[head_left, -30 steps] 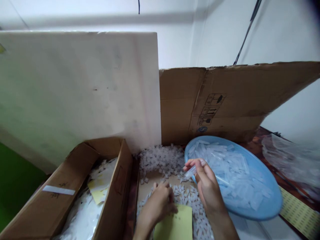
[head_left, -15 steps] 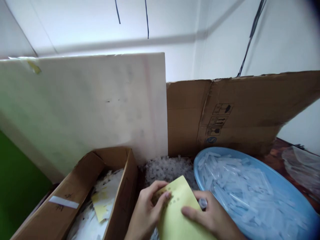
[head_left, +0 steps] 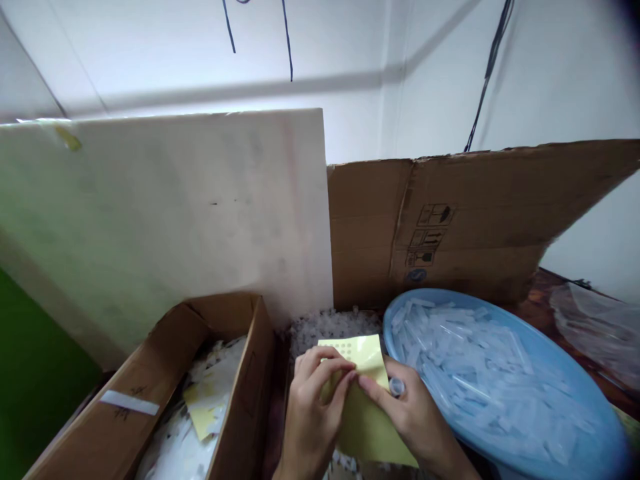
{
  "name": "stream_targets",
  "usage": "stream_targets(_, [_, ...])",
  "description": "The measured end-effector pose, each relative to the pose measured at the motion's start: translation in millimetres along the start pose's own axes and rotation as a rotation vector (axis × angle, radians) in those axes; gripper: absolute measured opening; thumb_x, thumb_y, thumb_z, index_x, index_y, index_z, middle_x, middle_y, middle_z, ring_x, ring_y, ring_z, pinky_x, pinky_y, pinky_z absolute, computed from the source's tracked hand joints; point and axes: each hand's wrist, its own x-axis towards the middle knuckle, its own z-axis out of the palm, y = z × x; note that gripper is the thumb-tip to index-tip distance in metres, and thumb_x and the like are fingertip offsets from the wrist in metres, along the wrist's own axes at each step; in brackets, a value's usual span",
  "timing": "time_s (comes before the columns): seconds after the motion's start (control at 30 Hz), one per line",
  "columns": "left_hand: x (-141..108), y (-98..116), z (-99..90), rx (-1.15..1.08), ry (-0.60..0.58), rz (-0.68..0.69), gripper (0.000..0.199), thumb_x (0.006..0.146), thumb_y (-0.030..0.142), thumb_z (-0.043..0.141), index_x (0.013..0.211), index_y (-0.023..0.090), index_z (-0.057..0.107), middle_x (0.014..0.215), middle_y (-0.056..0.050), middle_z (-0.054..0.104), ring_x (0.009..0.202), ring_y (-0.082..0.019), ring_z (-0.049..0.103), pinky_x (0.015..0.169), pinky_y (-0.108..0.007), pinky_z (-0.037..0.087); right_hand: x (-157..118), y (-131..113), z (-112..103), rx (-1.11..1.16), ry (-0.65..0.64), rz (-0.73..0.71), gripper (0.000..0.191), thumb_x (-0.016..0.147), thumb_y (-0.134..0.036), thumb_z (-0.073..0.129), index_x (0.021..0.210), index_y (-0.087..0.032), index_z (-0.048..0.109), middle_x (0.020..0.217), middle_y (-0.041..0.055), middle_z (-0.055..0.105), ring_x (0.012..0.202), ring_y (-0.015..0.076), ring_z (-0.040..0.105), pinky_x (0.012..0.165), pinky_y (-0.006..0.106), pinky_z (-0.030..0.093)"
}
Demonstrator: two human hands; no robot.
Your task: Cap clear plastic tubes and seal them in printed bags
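A yellow sheet (head_left: 370, 427) with rows of small round dots, which look like stickers, is held up at the lower middle. My right hand (head_left: 423, 413) grips its right side, thumb on the face. Tucked in the same hand is a small clear plastic tube (head_left: 397, 387), its round end showing. My left hand (head_left: 315, 397) lies over the sheet's left part, thumb and forefinger pinched together just below the dots, close to my right thumb tip. Whatever is in that pinch is too small or hidden to see.
Left, an open cardboard box (head_left: 250, 393) contains white and yellow paper scraps. Right, a blue basin (head_left: 480, 440) is full of clear plastic tubes. Small translucent pieces (head_left: 335, 327) lie heaped behind my hands. A white board (head_left: 175, 220) and cardboard panel (head_left: 370, 227) stand behind; a plastic bag (head_left: 595, 327) is far right.
The sheet has turned more upright, its dotted top edge now level. My left fingers have moved right and down from the dots into a pinch near my right thumb.
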Motion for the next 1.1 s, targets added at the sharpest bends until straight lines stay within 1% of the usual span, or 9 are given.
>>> stream_targets(0.13, [1, -1, -0.7, -0.038, -0.050, -0.025, 0.008, 0.095, 0.018, 0.064, 0.095, 0.023, 0.071, 0.103, -0.006, 0.068, 0.099, -0.022, 0.063, 0.088, -0.034, 0.052, 2, 4, -3, -0.102, -0.012, -0.096, 0.029, 0.097, -0.034, 0.060, 0.115, -0.018, 0.075, 0.115, 0.0126, 0.075, 0.104, 0.0286, 0.070, 0.089, 0.033, 0.054])
stream_targets(0.27, [1, -3, 0.4, -0.045, -0.080, -0.015, 0.008, 0.094, 0.017, 0.064, 0.094, 0.023, 0.070, 0.102, -0.005, 0.068, 0.100, -0.022, 0.063, 0.088, -0.034, 0.050, 5, 10, -6, -0.191, -0.005, -0.154, 0.025, 0.095, -0.025, 0.061, 0.113, -0.019, 0.077, 0.118, 0.0125, 0.074, 0.109, 0.0282, 0.068, 0.096, 0.034, 0.051])
stream_targets(0.47, [-1, -4, 3.8, -0.017, -0.071, 0.006, 0.011, 0.094, 0.013, 0.062, 0.092, 0.022, 0.067, 0.100, -0.005, 0.068, 0.099, -0.022, 0.061, 0.088, -0.033, 0.048, 5, 9, -8, -0.189, -0.009, -0.145, 0.025, 0.094, -0.023, 0.061, 0.112, -0.019, 0.078, 0.114, 0.0120, 0.075, 0.103, 0.0279, 0.069, 0.093, 0.034, 0.052])
stream_targets(0.67, [-1, -7, 5.4, 0.019, -0.069, 0.018, 0.016, 0.092, 0.007, 0.060, 0.092, 0.022, 0.064, 0.099, -0.004, 0.066, 0.097, -0.022, 0.060, 0.087, -0.033, 0.047, 6, 9, -7, -0.158, -0.020, -0.133, 0.025, 0.094, -0.022, 0.061, 0.114, -0.020, 0.077, 0.117, 0.0103, 0.075, 0.105, 0.0262, 0.068, 0.095, 0.034, 0.051])
stream_targets(0.83, [-2, -10, 4.8, 0.024, -0.097, 0.010, 0.012, 0.094, 0.012, 0.062, 0.097, 0.023, 0.063, 0.105, -0.004, 0.065, 0.101, -0.022, 0.059, 0.088, -0.033, 0.047, 8, 14, -7, -0.196, -0.017, -0.139, 0.024, 0.093, -0.021, 0.061, 0.110, -0.020, 0.078, 0.116, 0.0103, 0.075, 0.102, 0.0253, 0.068, 0.094, 0.033, 0.051])
stream_targets(0.93, [-3, -11, 5.1, 0.037, -0.118, 0.020, 0.015, 0.095, 0.010, 0.059, 0.096, 0.024, 0.063, 0.105, -0.004, 0.065, 0.103, -0.022, 0.059, 0.091, -0.034, 0.046, 7, 13, -8, -0.210, -0.019, -0.133, 0.024, 0.093, -0.019, 0.061, 0.109, -0.020, 0.078, 0.115, 0.0101, 0.075, 0.100, 0.0248, 0.069, 0.095, 0.033, 0.051])
stream_targets(1.0, [-2, -10, 5.6, 0.036, -0.107, 0.029, 0.016, 0.094, 0.008, 0.059, 0.094, 0.024, 0.063, 0.103, -0.004, 0.065, 0.102, -0.022, 0.059, 0.090, -0.034, 0.046, 7, 12, -8, -0.205, -0.021, -0.130, 0.025, 0.093, -0.018, 0.061, 0.110, -0.020, 0.078, 0.115, 0.0101, 0.075, 0.099, 0.0243, 0.069, 0.096, 0.033, 0.050])
stream_targets(1.1, [-1, -8, 5.1, 0.024, -0.091, 0.015, 0.013, 0.093, 0.010, 0.062, 0.095, 0.023, 0.064, 0.104, -0.004, 0.066, 0.100, -0.022, 0.059, 0.088, -0.033, 0.047, 6, 9, -9, -0.194, -0.027, -0.129, 0.025, 0.093, -0.017, 0.060, 0.110, -0.020, 0.078, 0.116, 0.0099, 0.075, 0.101, 0.0242, 0.068, 0.095, 0.032, 0.050])
